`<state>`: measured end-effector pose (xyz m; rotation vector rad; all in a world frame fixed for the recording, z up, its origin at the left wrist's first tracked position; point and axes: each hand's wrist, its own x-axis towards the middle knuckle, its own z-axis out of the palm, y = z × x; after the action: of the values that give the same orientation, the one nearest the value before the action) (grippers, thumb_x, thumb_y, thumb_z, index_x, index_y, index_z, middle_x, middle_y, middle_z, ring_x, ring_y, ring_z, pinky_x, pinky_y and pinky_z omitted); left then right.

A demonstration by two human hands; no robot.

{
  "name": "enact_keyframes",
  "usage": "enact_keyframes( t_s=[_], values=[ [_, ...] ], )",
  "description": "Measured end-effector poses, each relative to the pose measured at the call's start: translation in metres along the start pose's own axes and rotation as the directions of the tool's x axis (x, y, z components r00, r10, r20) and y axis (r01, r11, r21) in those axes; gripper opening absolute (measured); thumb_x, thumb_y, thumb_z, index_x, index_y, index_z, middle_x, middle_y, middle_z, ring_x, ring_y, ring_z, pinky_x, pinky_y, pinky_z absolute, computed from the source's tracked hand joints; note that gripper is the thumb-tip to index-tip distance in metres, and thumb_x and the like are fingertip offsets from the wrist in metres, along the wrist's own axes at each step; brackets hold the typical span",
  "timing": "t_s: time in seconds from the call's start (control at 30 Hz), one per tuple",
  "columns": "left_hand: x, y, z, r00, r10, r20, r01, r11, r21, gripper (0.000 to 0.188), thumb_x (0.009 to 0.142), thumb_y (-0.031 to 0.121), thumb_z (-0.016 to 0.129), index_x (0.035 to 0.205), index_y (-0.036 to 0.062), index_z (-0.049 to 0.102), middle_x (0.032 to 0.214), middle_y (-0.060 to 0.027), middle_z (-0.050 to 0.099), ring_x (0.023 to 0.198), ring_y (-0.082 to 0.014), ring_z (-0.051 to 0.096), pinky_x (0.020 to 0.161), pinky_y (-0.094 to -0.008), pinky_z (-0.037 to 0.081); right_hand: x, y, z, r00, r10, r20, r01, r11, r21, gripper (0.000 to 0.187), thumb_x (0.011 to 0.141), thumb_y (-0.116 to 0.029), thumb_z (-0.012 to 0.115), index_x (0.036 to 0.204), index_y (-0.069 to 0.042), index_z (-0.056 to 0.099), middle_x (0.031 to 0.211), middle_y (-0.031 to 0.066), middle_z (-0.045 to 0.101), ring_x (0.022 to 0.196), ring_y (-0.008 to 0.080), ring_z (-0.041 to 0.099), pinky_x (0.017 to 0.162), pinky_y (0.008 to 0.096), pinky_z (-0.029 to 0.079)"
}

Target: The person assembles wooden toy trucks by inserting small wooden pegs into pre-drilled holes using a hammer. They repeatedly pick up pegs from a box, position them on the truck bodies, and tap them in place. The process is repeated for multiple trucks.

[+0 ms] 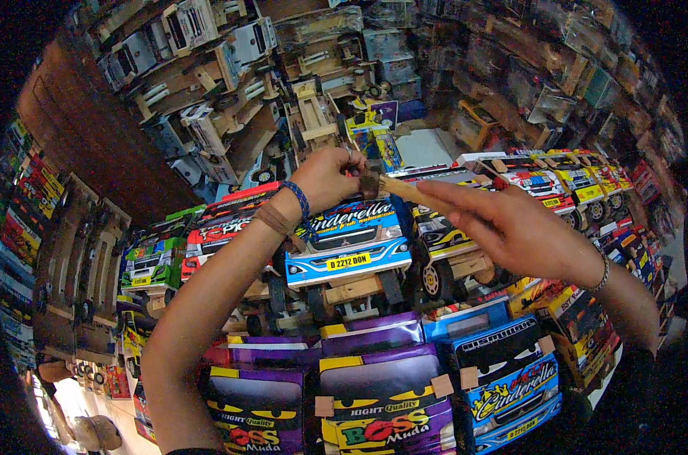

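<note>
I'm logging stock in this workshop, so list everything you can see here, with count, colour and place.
Paintbrush: one, wooden handle with dark bristles, held between both hands at centre.
Blue toy truck: one, blue cab with a yellow plate, under the hands.
Purple toy truck cabs: at least two, purple and yellow, front row at the bottom.
Blue cab front: one, blue and black, lower right.
Green toy truck: one, green, left of centre.
Unpainted wooden trucks: many, bare wood and white, stacked at upper left.
Painted trucks: several, yellow, red and white, in a row at right.
Left hand: one, blue bracelet on the wrist, at the bristle end.
Right hand: one, metal bracelet on the wrist, gripping the handle.
</note>
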<state>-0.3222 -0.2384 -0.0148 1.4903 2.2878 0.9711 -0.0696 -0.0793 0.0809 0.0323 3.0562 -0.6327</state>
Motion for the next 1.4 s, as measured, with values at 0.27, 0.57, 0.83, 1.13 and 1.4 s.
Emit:
enact_keyframes(
  t_s=[0.27,0.57,0.83,1.13,1.4],
  values=[
    [0.001,-0.001,0.003,0.994,0.077,-0.078,-0.081,0.995,-0.055,0.021,0.078,0.019,0.071,0.093,0.0044,0.073,0.080,-0.0135,0.070,0.074,-0.0225,0.066,0.071,-0.0352,0.052,0.000,-0.004,-0.005,0.996,0.070,0.063,-0.073,0.997,0.041,0.043,0.100,-0.018,0.051,0.143,-0.015,0.049,0.102,0.0193,0.069,0.070,0.0249,0.064,0.067,0.0364,0.050],
    [-0.002,0.012,-0.002,0.999,0.021,-0.037,-0.024,0.996,-0.087,0.040,0.077,0.044,0.081,0.090,0.0071,0.074,0.078,-0.0103,0.069,0.070,-0.0189,0.064,0.071,-0.0339,0.051,-0.001,0.003,-0.002,0.998,-0.035,0.045,0.034,0.999,0.009,0.044,0.101,-0.017,0.050,0.145,-0.015,0.048,0.098,0.0158,0.069,0.071,0.0209,0.061,0.070,0.0342,0.049],
    [0.001,0.004,0.000,1.000,0.012,0.015,-0.012,0.999,-0.039,0.024,0.081,0.027,0.075,0.096,0.0070,0.074,0.088,-0.0081,0.073,0.081,-0.0160,0.067,0.080,-0.0319,0.053,0.008,0.001,-0.010,0.999,-0.032,0.022,0.032,0.999,-0.005,0.043,0.101,-0.020,0.051,0.143,-0.013,0.049,0.105,0.0151,0.069,0.083,0.0205,0.064,0.077,0.0337,0.050],
    [0.001,0.006,-0.003,1.000,-0.028,0.009,0.027,0.999,0.036,0.024,0.081,0.026,0.076,0.096,0.0074,0.074,0.091,-0.0082,0.074,0.083,-0.0177,0.068,0.080,-0.0334,0.053,0.011,0.005,-0.013,0.986,-0.163,-0.020,0.164,0.987,0.006,0.040,0.102,-0.025,0.050,0.141,-0.018,0.053,0.099,0.0168,0.070,0.075,0.0297,0.067,0.070,0.0372,0.051],
    [0.002,-0.003,0.002,0.999,-0.040,0.026,0.040,0.999,-0.028,0.023,0.084,0.027,0.076,0.096,0.0073,0.074,0.088,-0.0044,0.072,0.082,-0.0140,0.065,0.080,-0.0314,0.052,0.013,-0.003,-0.017,0.991,-0.136,-0.010,0.136,0.991,0.004,0.040,0.101,-0.022,0.049,0.140,-0.014,0.053,0.106,0.0189,0.069,0.092,0.0327,0.068,0.082,0.0400,0.052]
  ],
)
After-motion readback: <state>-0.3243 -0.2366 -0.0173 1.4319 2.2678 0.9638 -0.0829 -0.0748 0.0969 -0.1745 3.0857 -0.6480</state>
